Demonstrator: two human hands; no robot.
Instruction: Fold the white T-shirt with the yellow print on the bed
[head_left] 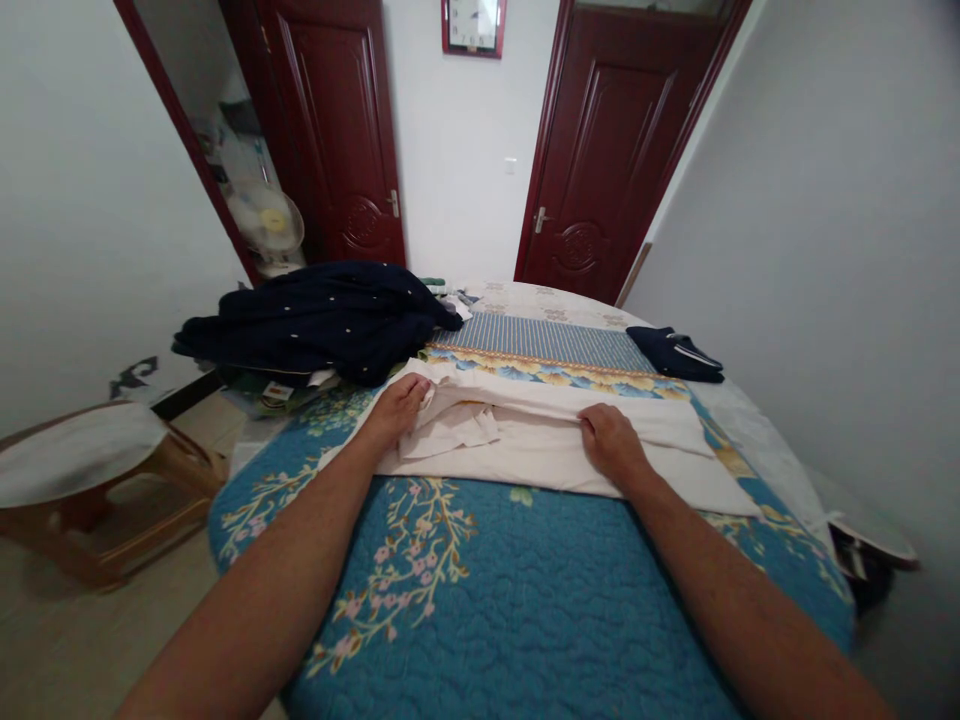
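A pair of white trousers (525, 462) lies lengthwise across the blue floral quilted cover (570, 590) on the table, its legs pointing right. My left hand (403, 408) is closed on the upper corner at the waist end. Around the middle of the upper layer my right hand (611, 445) grips the edge between thumb and fingers. That layer is lifted a little between my hands, and a loose flap of white cloth, which looks like a pocket lining, shows inside. The fingertips of both hands are partly hidden in the fabric.
A heap of dark navy clothes (315, 320) sits at the table's far left. On the far right lies a folded navy garment (675, 357) with white stripes. A stool (82, 455) stands left of the table, and a fan (266, 220) is by the doorway.
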